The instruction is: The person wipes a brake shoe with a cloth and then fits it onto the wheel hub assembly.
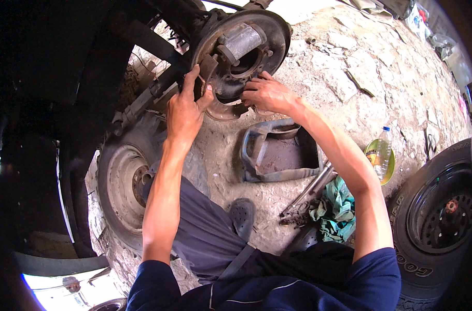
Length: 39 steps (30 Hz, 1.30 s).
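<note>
A round brake backing plate [277, 39] hangs at the top centre, with a grey metal cylinder [244, 42] across its upper part. My left hand [186, 106] is at the plate's left side, thumb and fingers closed on a curved brake shoe [209, 67]. On the lower right of the plate is my right hand [267, 94], its fingers curled inward against the parts there. What those fingertips grip is hidden. A curved metal rim piece [226, 111] shows between the two hands at the bottom of the plate.
Below the plate lies a cut-open plastic container [251, 168] with dark residue. Beside it are a metal bar [308, 189], a green rag [341, 207] and a plastic bottle [383, 150]. Wheels stand at the left [109, 192] and right [410, 207]. The stone floor [350, 78] is cracked and uneven.
</note>
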Motion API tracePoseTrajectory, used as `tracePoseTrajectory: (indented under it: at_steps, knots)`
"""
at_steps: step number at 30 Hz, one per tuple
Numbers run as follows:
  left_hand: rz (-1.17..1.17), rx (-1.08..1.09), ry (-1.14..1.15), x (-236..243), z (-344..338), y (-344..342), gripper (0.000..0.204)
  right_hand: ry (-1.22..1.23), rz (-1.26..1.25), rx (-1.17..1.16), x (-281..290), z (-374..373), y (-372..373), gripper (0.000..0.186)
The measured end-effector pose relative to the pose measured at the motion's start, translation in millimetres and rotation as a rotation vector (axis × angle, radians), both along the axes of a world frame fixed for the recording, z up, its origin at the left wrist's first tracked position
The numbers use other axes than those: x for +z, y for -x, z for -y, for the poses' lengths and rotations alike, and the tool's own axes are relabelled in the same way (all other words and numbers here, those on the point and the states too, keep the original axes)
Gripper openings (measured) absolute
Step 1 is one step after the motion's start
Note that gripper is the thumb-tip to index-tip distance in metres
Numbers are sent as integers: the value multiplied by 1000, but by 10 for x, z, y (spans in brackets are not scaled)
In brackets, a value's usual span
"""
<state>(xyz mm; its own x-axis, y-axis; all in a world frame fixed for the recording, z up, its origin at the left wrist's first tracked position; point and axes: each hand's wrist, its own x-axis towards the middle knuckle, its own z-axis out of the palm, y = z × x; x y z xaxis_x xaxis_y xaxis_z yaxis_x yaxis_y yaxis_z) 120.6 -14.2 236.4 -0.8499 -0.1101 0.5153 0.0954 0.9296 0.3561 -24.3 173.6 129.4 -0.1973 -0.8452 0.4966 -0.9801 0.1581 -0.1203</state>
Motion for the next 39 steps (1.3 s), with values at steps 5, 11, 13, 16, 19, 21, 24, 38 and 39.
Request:
tracePoseTrajectory:
  at_steps: [5, 11, 13, 16, 19, 21, 24, 38, 39]
  knots:
    - [22, 6, -10, 4, -29, -10, 50, -55, -42, -106, -71, -31, -138, 29]
    - [60, 76, -3, 66, -187, -51, 49, -23, 133, -279, -252, -138, -286, 28]
    - [-15, 92, 65, 36, -184, -67, 49, -59, 239, -307, -190, -117, -352, 29]
    - [-1, 115, 77, 68, -257, -76, 50, -80, 237, -359, -210, -114, -368, 32]
    - [11, 127, 97, 81, -266, -88, 52, -54, 153, -354, -268, -109, -368, 32]
    - [36, 150, 115, 93, -290, -75, 52, -41, 127, -374, -330, -110, -326, 31]
    - [51, 181, 146, 96, -326, -87, 52, -42, 111, -401, -344, -102, -273, 30]
    - [220, 338, 173, 194, -402, -160, 59, 145, 107, -341, -383, -83, -268, 18]
    - [255, 343, 124, 254, -448, -197, 60, 124, 122, -351, -387, -78, -272, 20]
